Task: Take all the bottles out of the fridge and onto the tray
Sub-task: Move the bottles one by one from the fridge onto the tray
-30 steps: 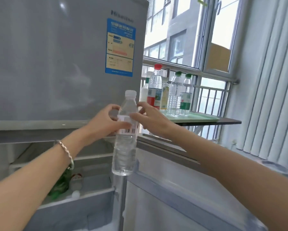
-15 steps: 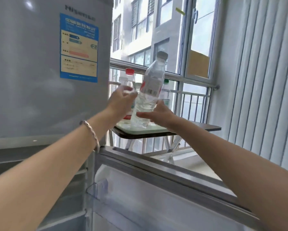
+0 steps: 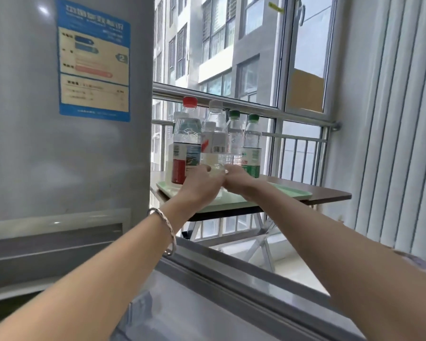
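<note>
A clear water bottle point(image 3: 215, 134) with a white cap and barcode label stands upright over the pale green tray point(image 3: 290, 193). My left hand point(image 3: 202, 184) and my right hand point(image 3: 236, 178) both grip its lower part. Behind it on the tray stand a red-capped bottle point(image 3: 186, 143) and two green-capped bottles point(image 3: 252, 146). A milky white bottle sits partly hidden behind the red-capped one. The grey fridge point(image 3: 66, 119) fills the left side; its open lower door point(image 3: 231, 299) lies under my arms.
The tray rests on a small brown folding table point(image 3: 330, 194) by the window railing point(image 3: 303, 139). White vertical blinds point(image 3: 399, 119) hang on the right. A blue energy label point(image 3: 93, 60) is stuck on the fridge door.
Both hands carried the clear bottle from the fridge over to the tray, brought it from tilted to upright, and lowered it among the other bottles. My view turned right.
</note>
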Tool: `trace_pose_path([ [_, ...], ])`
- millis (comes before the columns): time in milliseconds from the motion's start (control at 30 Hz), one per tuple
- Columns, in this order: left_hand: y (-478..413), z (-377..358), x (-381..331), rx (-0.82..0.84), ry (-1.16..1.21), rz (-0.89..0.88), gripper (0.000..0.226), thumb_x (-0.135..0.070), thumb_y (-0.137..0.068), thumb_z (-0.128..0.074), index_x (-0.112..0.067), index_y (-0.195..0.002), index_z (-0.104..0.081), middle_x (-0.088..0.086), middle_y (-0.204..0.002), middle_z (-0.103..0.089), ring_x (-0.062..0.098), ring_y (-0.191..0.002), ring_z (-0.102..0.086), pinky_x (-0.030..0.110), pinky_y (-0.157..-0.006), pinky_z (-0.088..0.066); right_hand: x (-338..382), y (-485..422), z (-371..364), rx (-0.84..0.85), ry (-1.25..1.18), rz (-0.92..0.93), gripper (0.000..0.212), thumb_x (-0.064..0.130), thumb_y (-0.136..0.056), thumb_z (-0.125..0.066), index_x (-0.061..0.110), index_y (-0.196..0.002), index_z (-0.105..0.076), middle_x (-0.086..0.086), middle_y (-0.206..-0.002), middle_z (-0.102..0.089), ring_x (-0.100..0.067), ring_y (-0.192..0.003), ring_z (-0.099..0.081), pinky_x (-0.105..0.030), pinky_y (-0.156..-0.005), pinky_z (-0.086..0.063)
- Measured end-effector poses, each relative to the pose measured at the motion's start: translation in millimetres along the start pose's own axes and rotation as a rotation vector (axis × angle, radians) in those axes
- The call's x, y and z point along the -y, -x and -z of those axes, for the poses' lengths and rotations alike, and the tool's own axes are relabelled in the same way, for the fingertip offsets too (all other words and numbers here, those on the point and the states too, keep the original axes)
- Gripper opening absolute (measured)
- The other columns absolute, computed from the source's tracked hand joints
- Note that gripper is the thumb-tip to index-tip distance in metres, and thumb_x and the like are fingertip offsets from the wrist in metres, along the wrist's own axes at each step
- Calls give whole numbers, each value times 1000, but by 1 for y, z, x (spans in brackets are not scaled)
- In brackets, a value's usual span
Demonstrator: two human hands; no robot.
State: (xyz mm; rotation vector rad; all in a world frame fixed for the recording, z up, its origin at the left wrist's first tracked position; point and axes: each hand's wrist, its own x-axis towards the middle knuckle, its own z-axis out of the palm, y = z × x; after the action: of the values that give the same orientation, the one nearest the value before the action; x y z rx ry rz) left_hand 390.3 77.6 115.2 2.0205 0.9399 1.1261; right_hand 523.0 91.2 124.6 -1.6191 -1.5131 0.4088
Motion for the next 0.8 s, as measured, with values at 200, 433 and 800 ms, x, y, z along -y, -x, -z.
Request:
trace_pose_path([
  [200,10,14,-5,44,-44,-28,46,-31,-95,-49,-7,-134,-49,10,-132,-57,23,-115,-53,33,-97,-41,15,16,-11,-243,50,-36,70,24,-80,-67,7,-140,-35,-12,-132,-50,-27,-117,-51,-33,-93,-44],
  [433,53,69,-8,52,104,44,14,-14,-94,-53,-8,-106,-58,14,-112,-64,27,-103,-65,39,-88,-57,66,66,-46,-317,-47,96,27,20,-83,-65,7,-105,-56,-5,-90,-61,-17,-80,-57,-31,-73,-50],
  [800,146,185,98,167,40,428,19,-10,-90,-56,0,-103,-65,19,-108,-73,26,-100,-71,31,-80,-59,111,127,-215,245,-153,-176,21,6,-92,-44,7,-76,-57,-10,-67,-57,-17,-52,-50,-26,-49,-39],
])
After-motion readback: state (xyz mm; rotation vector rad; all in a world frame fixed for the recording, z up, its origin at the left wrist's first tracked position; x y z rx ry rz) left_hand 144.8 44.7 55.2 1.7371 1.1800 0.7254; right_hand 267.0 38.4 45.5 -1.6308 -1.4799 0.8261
